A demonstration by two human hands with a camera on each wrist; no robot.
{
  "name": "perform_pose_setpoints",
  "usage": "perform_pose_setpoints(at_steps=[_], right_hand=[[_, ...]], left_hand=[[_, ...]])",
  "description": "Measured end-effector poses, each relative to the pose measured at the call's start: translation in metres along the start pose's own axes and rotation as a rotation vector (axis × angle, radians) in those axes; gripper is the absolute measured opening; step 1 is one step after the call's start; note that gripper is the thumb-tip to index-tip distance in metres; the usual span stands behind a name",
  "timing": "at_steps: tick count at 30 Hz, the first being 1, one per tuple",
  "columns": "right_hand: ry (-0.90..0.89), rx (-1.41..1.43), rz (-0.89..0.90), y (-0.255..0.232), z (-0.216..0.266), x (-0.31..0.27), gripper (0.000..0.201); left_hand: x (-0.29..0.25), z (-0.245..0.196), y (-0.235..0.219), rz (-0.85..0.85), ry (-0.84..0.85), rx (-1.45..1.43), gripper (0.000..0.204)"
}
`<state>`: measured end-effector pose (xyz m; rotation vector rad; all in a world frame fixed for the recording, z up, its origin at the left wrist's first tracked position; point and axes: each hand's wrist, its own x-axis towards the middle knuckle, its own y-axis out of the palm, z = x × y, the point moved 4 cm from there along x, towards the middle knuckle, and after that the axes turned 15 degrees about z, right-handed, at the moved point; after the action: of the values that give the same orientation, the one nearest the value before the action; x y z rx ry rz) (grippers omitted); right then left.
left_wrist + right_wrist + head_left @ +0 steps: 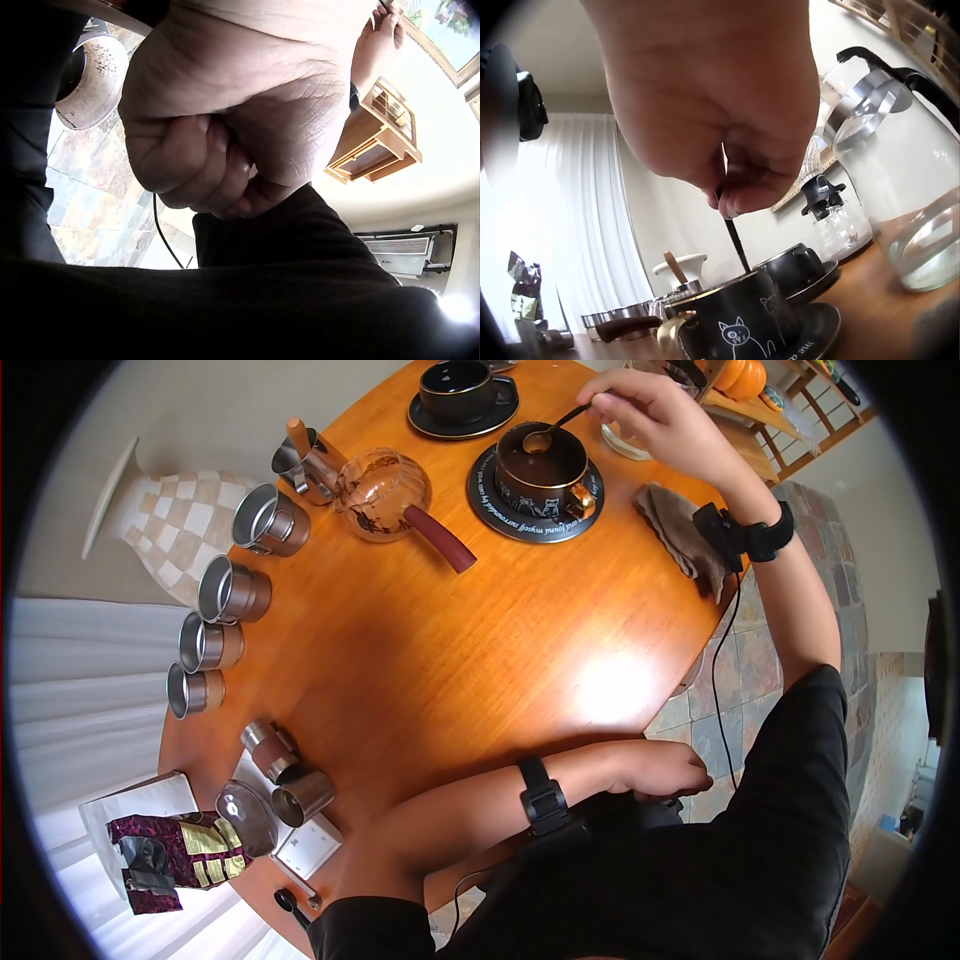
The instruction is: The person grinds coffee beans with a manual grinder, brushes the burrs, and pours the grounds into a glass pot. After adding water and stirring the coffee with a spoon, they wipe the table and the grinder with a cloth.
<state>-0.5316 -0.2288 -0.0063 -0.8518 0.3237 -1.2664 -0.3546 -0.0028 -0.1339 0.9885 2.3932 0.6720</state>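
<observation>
My right hand (650,410) pinches the dark handle of a small spoon (538,442). The spoon's bowl hangs within the mouth of a black cup (540,485) with gold trim and white cat drawings. Under that cup is a black saucer (492,510) with white lettering. In the right wrist view the spoon's handle (736,244) runs down from my fingertips past the cup's rim. My left hand (660,768) is away from the cups, close to my body beside the table edge. Its fingers (214,161) are curled into the palm, with nothing seen in them.
Beyond stands another black cup (455,392) on a saucer. A glass pot (385,485) with a red-brown handle sits left of the cat cup. Several metal cups (235,590) line the table's left side. A folded cloth (680,525) lies near the right edge; a glass pitcher (900,180) stands nearby.
</observation>
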Motion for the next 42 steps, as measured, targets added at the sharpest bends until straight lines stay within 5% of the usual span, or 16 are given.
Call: perform_pose_setpoints(at_steps=[2, 4, 12, 18, 24, 26, 28, 31, 38, 42], right_hand=[[-0.069, -0.266, 0.022, 0.005, -0.004, 0.000, 0.023], [0.128, -0.172, 0.114, 0.012, -0.010, 0.004, 0.023], [0.035, 0.024, 0.151, 0.022, -0.007, 0.007, 0.023], [0.181, 0.261, 0.236, 0.016, -0.012, -0.001, 0.024], [0.184, 0.351, 0.019, 0.001, -0.008, -0.011, 0.024], [0.271, 0.620, 0.046, 0.003, -0.004, -0.011, 0.017], [0.178, 0.697, 0.134, -0.002, -0.006, -0.012, 0.016], [0.009, 0.380, -0.110, -0.011, -0.002, -0.013, 0.017], [0.115, -0.137, 0.026, 0.008, 0.003, -0.017, 0.023], [0.233, 0.034, 0.047, 0.011, -0.005, -0.018, 0.026]], left_hand=[[0.001, 0.000, 0.000, -0.015, 0.010, 0.010, 0.032], [0.000, -0.001, 0.000, -0.016, 0.011, 0.013, 0.032], [0.001, 0.000, 0.000, -0.010, 0.006, 0.008, 0.032], [0.000, -0.001, 0.001, -0.002, 0.010, 0.005, 0.032], [0.000, 0.000, 0.000, -0.011, 0.008, 0.005, 0.032], [0.002, 0.002, 0.000, -0.008, 0.004, 0.000, 0.032], [0.003, 0.004, -0.001, -0.008, 0.001, -0.002, 0.032], [0.004, 0.005, -0.002, -0.013, -0.002, 0.009, 0.033], [0.004, 0.004, -0.002, -0.023, 0.005, 0.027, 0.034], [0.004, 0.004, -0.002, -0.011, 0.004, 0.029, 0.034]])
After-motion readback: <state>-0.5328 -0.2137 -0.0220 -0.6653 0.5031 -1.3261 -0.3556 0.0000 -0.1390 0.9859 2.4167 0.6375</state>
